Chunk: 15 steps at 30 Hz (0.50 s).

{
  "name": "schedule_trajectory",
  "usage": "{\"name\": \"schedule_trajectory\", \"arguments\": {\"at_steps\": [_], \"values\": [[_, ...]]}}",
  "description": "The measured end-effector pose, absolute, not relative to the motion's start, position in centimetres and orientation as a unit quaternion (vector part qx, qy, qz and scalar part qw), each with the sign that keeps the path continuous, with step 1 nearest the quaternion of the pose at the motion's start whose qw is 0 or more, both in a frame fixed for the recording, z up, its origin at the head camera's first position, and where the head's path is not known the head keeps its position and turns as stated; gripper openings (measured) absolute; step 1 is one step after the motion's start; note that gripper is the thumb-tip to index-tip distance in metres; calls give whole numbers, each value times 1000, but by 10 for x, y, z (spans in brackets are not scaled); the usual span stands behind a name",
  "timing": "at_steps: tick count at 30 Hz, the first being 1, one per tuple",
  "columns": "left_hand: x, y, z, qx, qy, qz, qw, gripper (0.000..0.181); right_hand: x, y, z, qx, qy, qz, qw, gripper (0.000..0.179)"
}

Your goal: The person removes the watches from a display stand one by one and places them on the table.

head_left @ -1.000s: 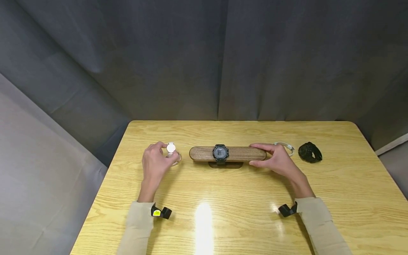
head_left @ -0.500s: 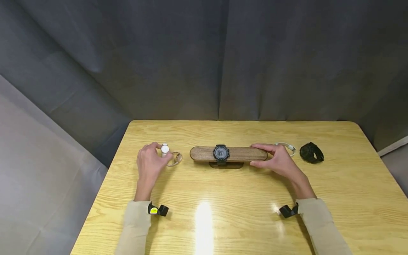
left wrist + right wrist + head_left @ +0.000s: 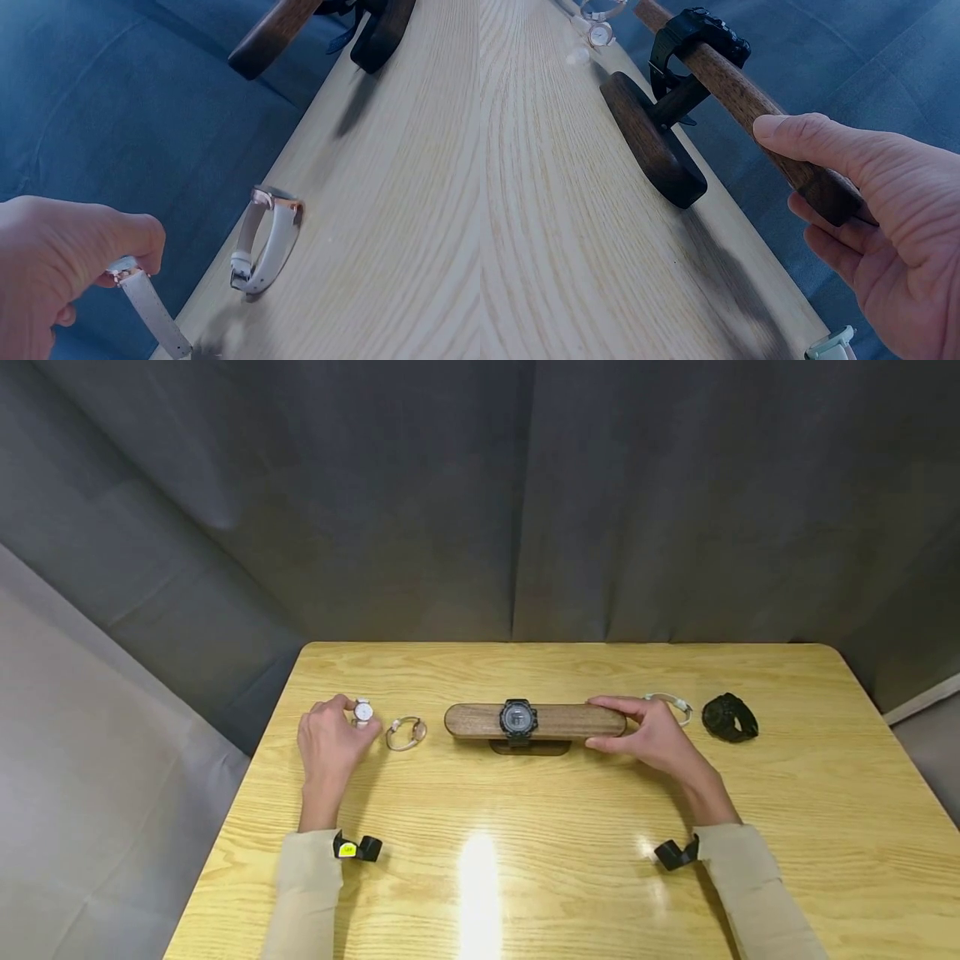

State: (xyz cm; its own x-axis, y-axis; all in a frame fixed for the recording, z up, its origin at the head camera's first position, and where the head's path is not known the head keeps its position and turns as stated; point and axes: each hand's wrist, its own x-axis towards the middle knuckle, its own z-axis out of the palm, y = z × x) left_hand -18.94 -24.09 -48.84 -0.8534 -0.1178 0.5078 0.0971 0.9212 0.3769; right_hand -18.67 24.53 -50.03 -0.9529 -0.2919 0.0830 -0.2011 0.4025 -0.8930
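In the head view my left hand (image 3: 330, 743) pinches a white-strapped wristwatch (image 3: 363, 712) between thumb and fingers. Its pale strap (image 3: 156, 315) hangs down to the tabletop in the left wrist view. Just right of that hand, a second white-strapped wristwatch (image 3: 274, 240), its strap buckled in a loop, sits on the table. My right hand (image 3: 652, 735) grips the right end of a dark wooden watch stand (image 3: 573, 722), thumb on the near side in the head view. Around the stand's bar is a chunky black digital watch (image 3: 518, 719).
Beyond my right hand lies a pale, thin-strapped watch (image 3: 678, 705), partly hidden by the hand. Farther right is a black watch (image 3: 729, 718). The light wooden table (image 3: 570, 860) ends at a grey curtain (image 3: 420, 527).
My left hand has moved left with the white-strapped watch, away from the stand, uncovering the second white-strapped watch. The right hand keeps its grip on the stand, which has not visibly moved.
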Motion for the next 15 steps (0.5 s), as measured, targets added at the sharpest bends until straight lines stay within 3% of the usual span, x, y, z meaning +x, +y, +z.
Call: {"name": "schedule_trajectory", "arguments": {"at_steps": [15], "values": [[-191, -239, -500, -9, -959, -148, 240, 17, -184, 247, -498, -146, 836, -528, 41, 60]]}}
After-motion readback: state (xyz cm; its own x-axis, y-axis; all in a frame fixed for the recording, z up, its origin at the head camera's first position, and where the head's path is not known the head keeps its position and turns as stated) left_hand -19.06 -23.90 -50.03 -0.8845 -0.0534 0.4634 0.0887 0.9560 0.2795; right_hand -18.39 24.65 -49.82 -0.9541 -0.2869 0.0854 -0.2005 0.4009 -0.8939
